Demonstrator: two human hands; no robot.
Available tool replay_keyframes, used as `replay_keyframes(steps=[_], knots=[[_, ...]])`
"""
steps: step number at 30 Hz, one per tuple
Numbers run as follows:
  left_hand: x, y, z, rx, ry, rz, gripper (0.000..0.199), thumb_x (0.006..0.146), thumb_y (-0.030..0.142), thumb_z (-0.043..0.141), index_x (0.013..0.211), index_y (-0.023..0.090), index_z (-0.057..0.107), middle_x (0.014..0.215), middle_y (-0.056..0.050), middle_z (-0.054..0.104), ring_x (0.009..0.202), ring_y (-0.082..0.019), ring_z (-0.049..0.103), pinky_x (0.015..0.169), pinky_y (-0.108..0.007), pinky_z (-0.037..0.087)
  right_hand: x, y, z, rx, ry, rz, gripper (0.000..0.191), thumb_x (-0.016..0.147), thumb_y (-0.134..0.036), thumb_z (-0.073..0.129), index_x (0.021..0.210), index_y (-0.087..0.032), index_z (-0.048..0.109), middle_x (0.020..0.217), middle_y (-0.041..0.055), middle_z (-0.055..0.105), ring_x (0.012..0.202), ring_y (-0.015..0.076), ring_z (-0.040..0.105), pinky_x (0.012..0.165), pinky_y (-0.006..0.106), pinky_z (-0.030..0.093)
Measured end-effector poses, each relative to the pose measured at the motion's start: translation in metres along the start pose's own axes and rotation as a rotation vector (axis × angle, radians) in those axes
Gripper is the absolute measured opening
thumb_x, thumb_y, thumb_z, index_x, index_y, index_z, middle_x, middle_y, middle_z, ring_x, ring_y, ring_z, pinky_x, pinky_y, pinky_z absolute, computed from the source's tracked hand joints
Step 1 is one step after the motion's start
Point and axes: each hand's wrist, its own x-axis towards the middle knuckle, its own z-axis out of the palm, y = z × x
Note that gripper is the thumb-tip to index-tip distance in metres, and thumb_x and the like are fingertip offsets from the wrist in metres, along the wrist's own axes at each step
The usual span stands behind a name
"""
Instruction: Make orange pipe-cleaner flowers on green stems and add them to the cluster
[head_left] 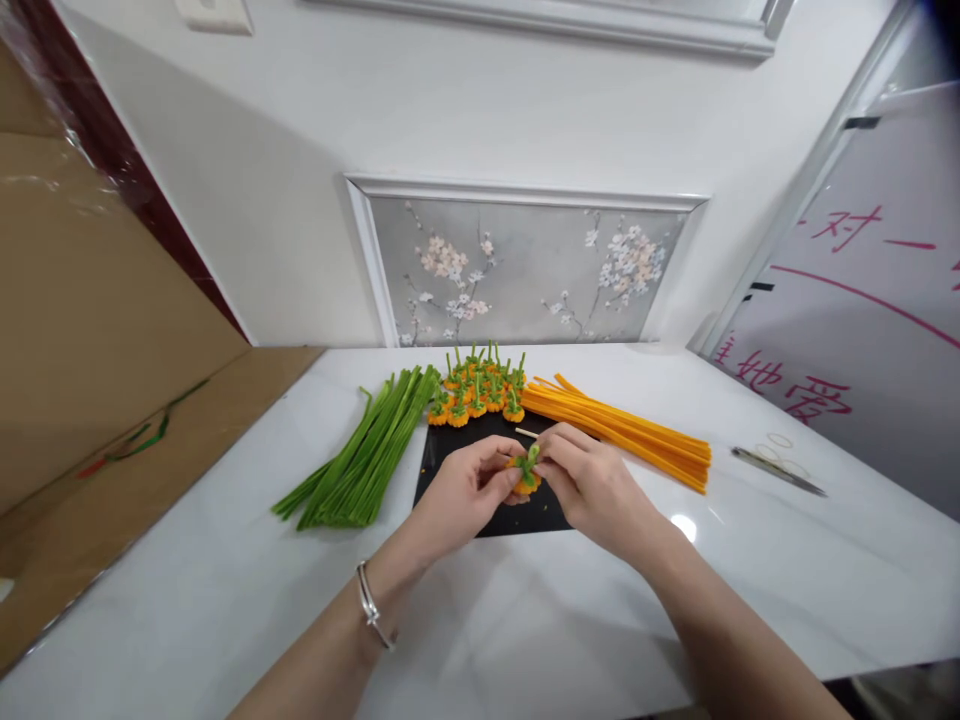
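My left hand (471, 490) is closed on a small orange pipe-cleaner pumpkin (529, 482) with a green top, held over a black mat (450, 470). My right hand (592, 485) pinches the green pipe-cleaner stem (533, 455) of the same pumpkin; its fingertips are partly hidden. Just behind the hands, a group of finished-looking orange pumpkins (478, 400) with upright green stems stands at the mat's far edge. A thin pale stick (526, 433) lies beside my right fingers.
Green pipe cleaners (367, 460) lie bundled on the left, orange pipe cleaners (637, 430) on the right. Tweezers (780, 471) and thin rings (780, 440) rest farther right on the white table (225, 590). Cardboard (112, 480) borders the left, a white wall (300, 250) the back.
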Motion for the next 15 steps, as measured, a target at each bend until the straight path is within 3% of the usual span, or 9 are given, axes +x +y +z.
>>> replay_keyframes(steps=[3, 11, 13, 15], knots=[[0.000, 0.004, -0.002, -0.186, -0.052, -0.140, 0.028, 0.080, 0.039, 0.068, 0.091, 0.015, 0.061, 0.079, -0.003, 0.067, 0.068, -0.013, 0.066, 0.069, -0.028, 0.056, 0.000, -0.001, -0.001, -0.038, -0.016, -0.031, 0.017, 0.093, -0.015, 0.045, 0.087, -0.021, 0.060, 0.089, 0.0061, 0.063, 0.081, 0.0187, 0.059, 0.070, 0.030, 0.049], [0.000, 0.005, -0.001, -0.347, 0.007, -0.268, 0.026, 0.074, 0.036, 0.074, 0.085, 0.015, 0.063, 0.073, 0.002, 0.063, 0.058, -0.008, 0.063, 0.061, -0.021, 0.053, 0.000, 0.002, -0.009, -0.161, -0.040, -0.320, 0.028, 0.095, -0.012, 0.043, 0.089, -0.023, 0.068, 0.092, 0.0052, 0.070, 0.083, 0.0186, 0.059, 0.074, 0.033, 0.049], [0.000, 0.007, 0.000, -0.352, 0.008, -0.249, 0.023, 0.076, 0.034, 0.072, 0.085, 0.015, 0.062, 0.072, 0.002, 0.062, 0.058, -0.008, 0.062, 0.061, -0.021, 0.053, 0.000, 0.005, -0.011, -0.111, -0.031, -0.324, 0.027, 0.095, -0.014, 0.044, 0.092, -0.025, 0.069, 0.096, 0.0054, 0.071, 0.087, 0.0191, 0.061, 0.077, 0.035, 0.050], [-0.001, 0.009, 0.000, -0.302, 0.032, -0.161, 0.020, 0.080, 0.033, 0.069, 0.087, 0.015, 0.062, 0.072, 0.002, 0.062, 0.060, -0.009, 0.061, 0.062, -0.022, 0.053, 0.000, 0.006, -0.011, 0.007, 0.048, -0.213, 0.023, 0.093, -0.018, 0.048, 0.092, -0.024, 0.069, 0.098, 0.0064, 0.070, 0.087, 0.0193, 0.063, 0.077, 0.035, 0.052]])
